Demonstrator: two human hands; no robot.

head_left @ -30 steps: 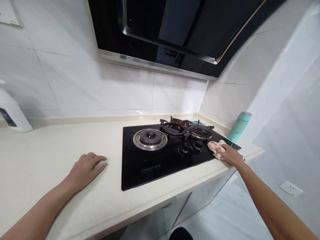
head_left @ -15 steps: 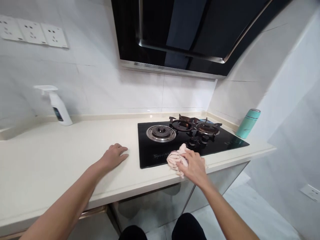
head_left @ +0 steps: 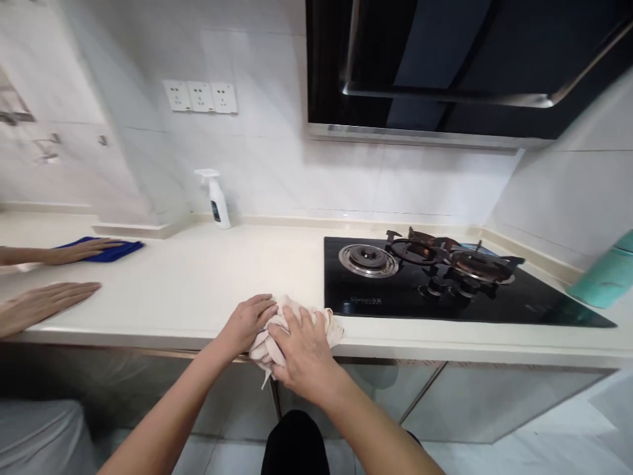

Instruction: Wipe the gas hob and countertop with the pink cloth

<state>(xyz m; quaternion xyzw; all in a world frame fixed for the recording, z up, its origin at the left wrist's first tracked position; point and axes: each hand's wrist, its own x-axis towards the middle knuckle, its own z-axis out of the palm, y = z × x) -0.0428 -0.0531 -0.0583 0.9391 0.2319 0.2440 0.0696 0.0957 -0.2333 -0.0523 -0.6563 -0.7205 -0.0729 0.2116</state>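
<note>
A crumpled pale pink cloth [head_left: 332, 325] lies at the front edge of the cream countertop [head_left: 198, 284], just left of the black gas hob [head_left: 445, 300]. My right hand [head_left: 302, 349] lies on top of the cloth with its fingers spread over it. My left hand [head_left: 247, 322] grips the cloth's left side. Both hands meet over the cloth at the counter's front edge.
A white spray bottle [head_left: 216, 199] stands at the back wall. A teal flask [head_left: 606, 274] sits at the far right. Another person's hands are at the left: one on a blue cloth [head_left: 111, 249], one [head_left: 47, 302] flat on the counter. Burner grates [head_left: 435, 249] sit on the hob.
My right hand dragged the pink cloth left, off the hob and onto the counter's front edge. My left hand moved onto the cloth. The view swung left, showing another person's hands.
</note>
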